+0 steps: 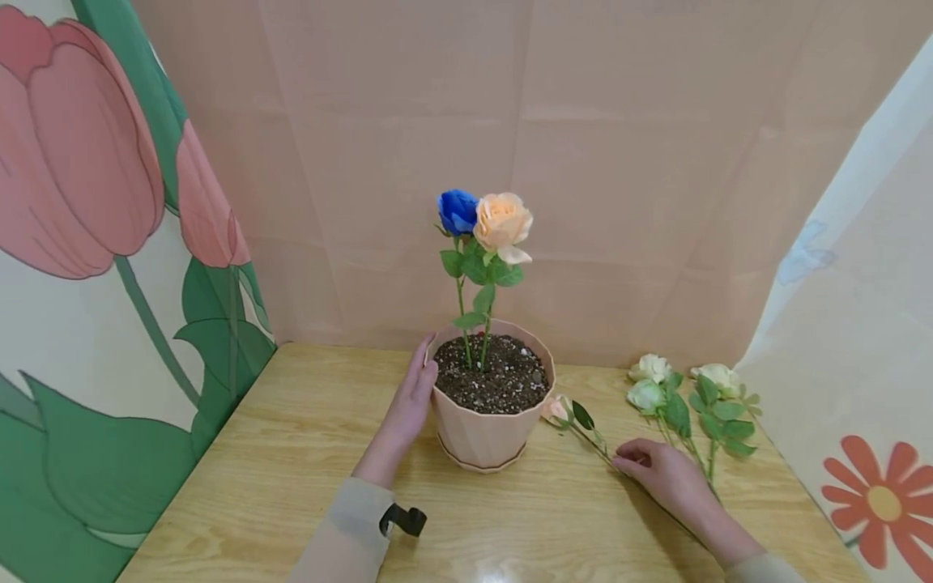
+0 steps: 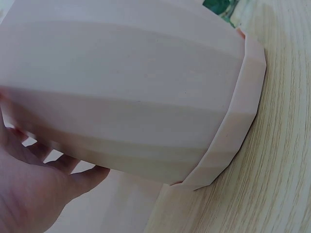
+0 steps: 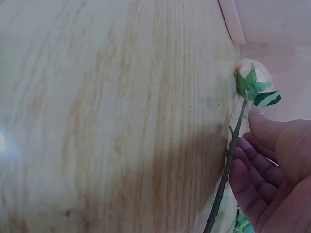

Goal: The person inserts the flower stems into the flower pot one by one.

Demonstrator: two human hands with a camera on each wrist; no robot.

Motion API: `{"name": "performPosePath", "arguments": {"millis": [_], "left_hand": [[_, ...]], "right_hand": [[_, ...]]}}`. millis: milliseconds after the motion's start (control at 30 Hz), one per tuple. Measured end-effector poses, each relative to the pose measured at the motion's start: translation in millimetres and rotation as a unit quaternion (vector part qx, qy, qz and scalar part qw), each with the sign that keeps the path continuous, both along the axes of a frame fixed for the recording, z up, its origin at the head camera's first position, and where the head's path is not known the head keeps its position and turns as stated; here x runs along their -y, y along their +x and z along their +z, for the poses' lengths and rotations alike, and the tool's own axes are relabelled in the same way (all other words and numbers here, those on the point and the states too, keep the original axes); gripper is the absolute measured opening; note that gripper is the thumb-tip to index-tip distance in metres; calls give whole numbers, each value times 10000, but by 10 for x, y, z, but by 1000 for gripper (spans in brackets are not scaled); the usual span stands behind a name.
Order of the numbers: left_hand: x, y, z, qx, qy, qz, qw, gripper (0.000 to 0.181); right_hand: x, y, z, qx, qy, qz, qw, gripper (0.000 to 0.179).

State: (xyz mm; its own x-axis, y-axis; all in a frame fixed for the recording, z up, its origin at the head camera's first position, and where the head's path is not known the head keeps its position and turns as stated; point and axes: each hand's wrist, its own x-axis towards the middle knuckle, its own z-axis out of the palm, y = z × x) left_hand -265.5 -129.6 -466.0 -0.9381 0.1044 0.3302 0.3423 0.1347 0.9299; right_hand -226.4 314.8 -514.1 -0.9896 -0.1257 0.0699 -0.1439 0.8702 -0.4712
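Observation:
A pale pink faceted flowerpot (image 1: 481, 437) full of dark soil (image 1: 503, 376) stands at mid-table on its saucer. From the soil rise a blue rose (image 1: 457, 212) and a peach rose (image 1: 503, 220), both upright. My left hand (image 1: 408, 405) rests against the pot's left side, its fingers extended along the wall; the left wrist view shows the pot wall (image 2: 126, 73) filling most of the picture. Right of the pot, my right hand (image 1: 666, 478) pinches the stem of a pale pink rose (image 3: 255, 77) low over the table, the bloom pointing toward the pot.
Several whitish roses lie at the table's right back, among them a cream one (image 1: 717, 378) and a greenish one (image 1: 646, 396). A pinkish cloth backdrop (image 1: 394, 162) hangs behind the wooden table (image 1: 306, 453). Flower-printed panels flank it on both sides.

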Motion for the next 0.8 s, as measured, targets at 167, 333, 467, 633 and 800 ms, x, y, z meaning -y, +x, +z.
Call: {"name": "performPosePath", "arguments": {"millis": [167,333,467,633,800], "left_hand": [[3,-2,-7,-2,-8,-1,10000,58],[0,0,-10,10,-21,3,10000,58],[-2,3,-9,31,-2,-6,10000,58],[-2,-2,-10,72,-21,29,10000,58],[1,-10,-17,70,-30,50,10000,58]], "right_hand": [[-5,-5,-12,12,-16,-3,10000,29],[2,-10,-20,47,-14,-1,10000,26],[5,-17,-24,58,33,29,10000,22],[15,-18,-28,40,123,88,9999,18],[41,-3,-10,52,116,157,9998,18]]}}
